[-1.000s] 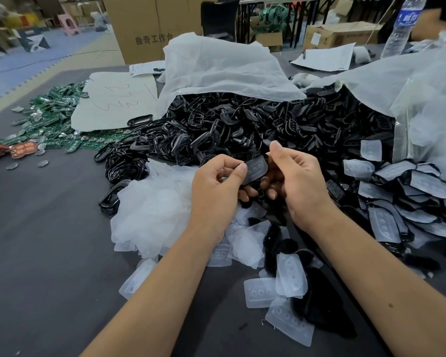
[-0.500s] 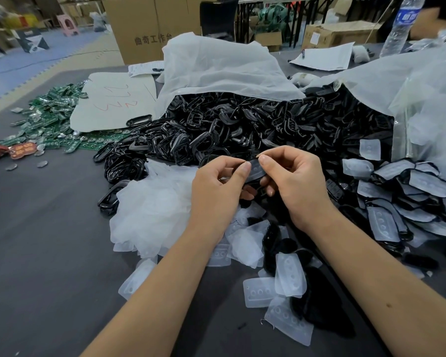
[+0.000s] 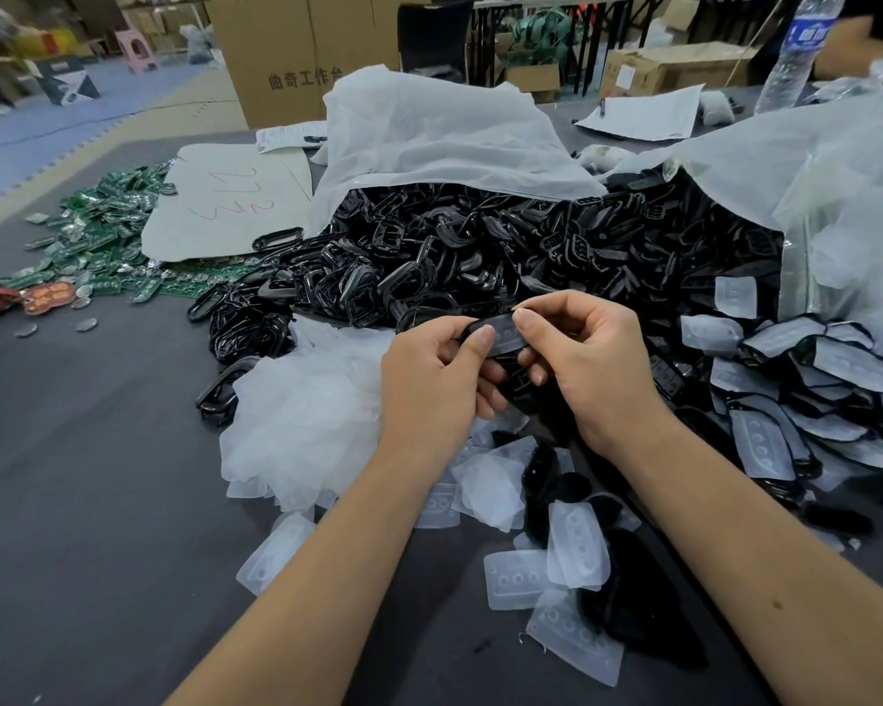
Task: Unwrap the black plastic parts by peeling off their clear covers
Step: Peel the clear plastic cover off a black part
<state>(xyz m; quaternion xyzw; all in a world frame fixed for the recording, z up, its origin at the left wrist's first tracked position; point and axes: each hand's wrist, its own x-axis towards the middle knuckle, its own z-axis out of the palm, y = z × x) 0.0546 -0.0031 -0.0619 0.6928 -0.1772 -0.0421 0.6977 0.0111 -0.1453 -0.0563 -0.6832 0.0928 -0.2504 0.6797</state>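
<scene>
Black moulded plastic part [image 3: 498,334], raised between us just above the heap of bare black frames [image 3: 480,257], is pinched by our left hand [image 3: 432,379] while our right hand [image 3: 590,359] nips its clear dimpled cover [image 3: 505,331], so we should brace the part and peel from one corner, slowly.

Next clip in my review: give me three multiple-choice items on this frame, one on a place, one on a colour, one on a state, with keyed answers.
1. The heap of loose clear plastic covers lies where from the left hand?
A. left
B. right
C. above

2. The scattered circuit boards are:
A. red
B. green
C. yellow

3. The black plastic part with its clear cover is:
A. lying on the table
B. pinched by both hands
C. inside the carton

Answers: 1 A, the heap lies outside the left wrist. 2 B, plainly green. 3 B, the left hand and right hand pinch it.
</scene>
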